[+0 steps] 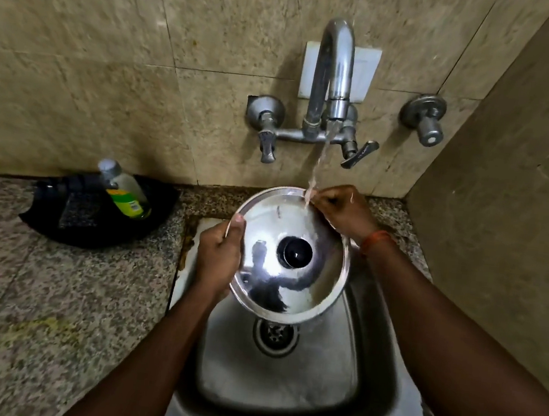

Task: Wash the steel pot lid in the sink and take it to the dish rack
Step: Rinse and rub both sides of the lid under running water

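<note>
Water runs from the tap onto the far rim of the steel pot lid, which I hold tilted over the sink, black knob facing me. My left hand grips its left edge, thumb on top. My right hand is curled closed at the far rim under the stream, touching it. On the counter to the left, a soap bottle lies in a black tray.
</note>
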